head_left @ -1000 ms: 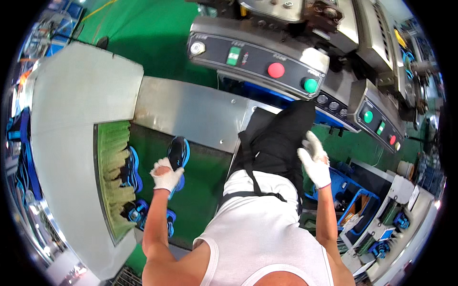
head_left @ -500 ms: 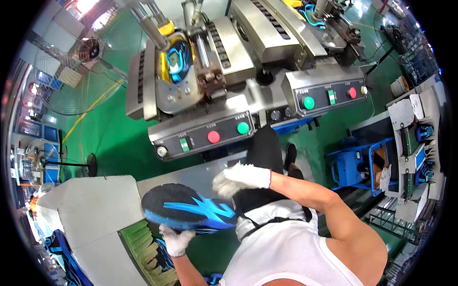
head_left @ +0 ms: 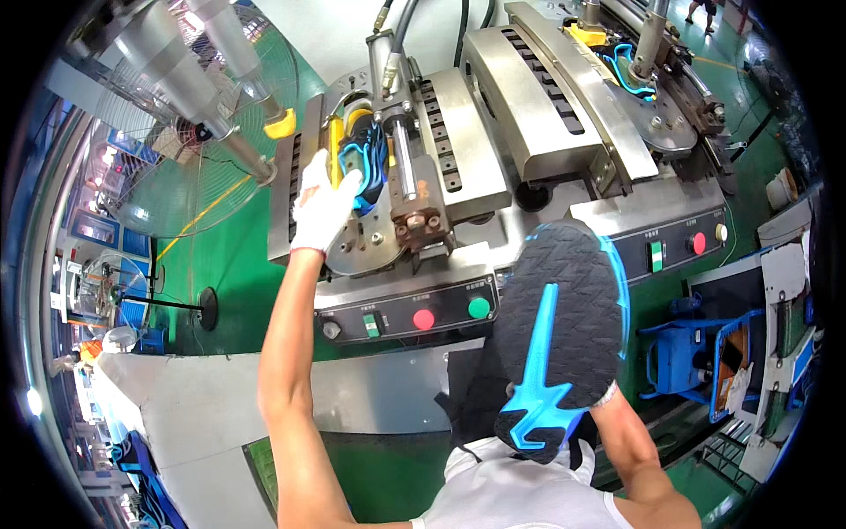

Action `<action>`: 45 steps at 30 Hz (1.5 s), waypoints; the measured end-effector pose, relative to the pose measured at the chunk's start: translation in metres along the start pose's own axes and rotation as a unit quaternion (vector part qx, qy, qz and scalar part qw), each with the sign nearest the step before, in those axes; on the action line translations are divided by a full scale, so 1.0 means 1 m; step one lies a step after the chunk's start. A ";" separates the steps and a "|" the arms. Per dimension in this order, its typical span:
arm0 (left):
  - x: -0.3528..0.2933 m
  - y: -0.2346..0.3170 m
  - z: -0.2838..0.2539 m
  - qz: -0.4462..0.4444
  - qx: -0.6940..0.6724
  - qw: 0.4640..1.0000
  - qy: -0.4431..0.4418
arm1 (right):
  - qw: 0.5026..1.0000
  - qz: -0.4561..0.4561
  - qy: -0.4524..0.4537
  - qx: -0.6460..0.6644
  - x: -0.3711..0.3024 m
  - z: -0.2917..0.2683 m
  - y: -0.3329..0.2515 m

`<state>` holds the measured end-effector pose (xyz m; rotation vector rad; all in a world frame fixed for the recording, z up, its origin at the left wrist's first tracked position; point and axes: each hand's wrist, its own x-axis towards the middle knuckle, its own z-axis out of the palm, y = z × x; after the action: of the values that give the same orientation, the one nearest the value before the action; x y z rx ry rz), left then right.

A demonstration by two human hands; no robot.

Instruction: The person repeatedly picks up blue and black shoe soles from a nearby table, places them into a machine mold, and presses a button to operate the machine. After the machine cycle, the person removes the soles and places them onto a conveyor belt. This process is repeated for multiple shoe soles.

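Observation:
My left hand point(head_left: 324, 207), in a white glove, reaches into the left station of a metal press point(head_left: 379, 238). Its thumb and fingers are apart beside a black-and-blue shoe point(head_left: 374, 159) set there next to a yellow pad point(head_left: 336, 145); whether they touch the shoe I cannot tell. At the right, a second shoe point(head_left: 582, 309) is held up, its black sole with a bright blue inlay turned toward me. My right hand is behind this shoe and holds it; only the glove's cuff point(head_left: 606, 394) shows, the fingers being hidden.
Control panels with coloured buttons point(head_left: 423, 319) run along the press front. Two metal cylinders, one tipped with a yellow block point(head_left: 280, 125), stand at upper left. A grey tabletop point(head_left: 194, 414) lies at lower left, a blue chair point(head_left: 679, 361) at right, and a fan point(head_left: 189, 132) behind.
The loose shoe has gone from my left hand to my right and moved up and right. My left hand has reached forward into the press. The yellow-tipped cylinder has moved away from the station.

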<state>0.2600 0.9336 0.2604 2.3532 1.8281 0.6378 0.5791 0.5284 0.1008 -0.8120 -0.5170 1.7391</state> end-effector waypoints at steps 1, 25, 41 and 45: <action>0.025 -0.011 0.019 -0.019 0.009 1.000 0.003 | 0.998 -0.006 0.036 0.051 -0.005 0.000 -0.016; -0.244 -0.068 -0.139 -0.035 -0.082 0.977 0.193 | 0.981 -0.139 0.114 0.071 0.013 0.102 -0.056; -0.517 -0.183 0.012 -0.294 -0.015 0.955 0.015 | 0.857 -0.003 0.200 -0.476 0.497 0.245 -0.151; -0.527 -0.191 0.017 -0.302 -0.045 0.952 0.012 | 0.761 -0.037 0.183 -0.621 0.518 0.258 -0.103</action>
<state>-0.0085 0.4917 0.0430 1.5905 2.3013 0.6412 0.3674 1.0659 0.2083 -1.9546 -1.4408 0.9166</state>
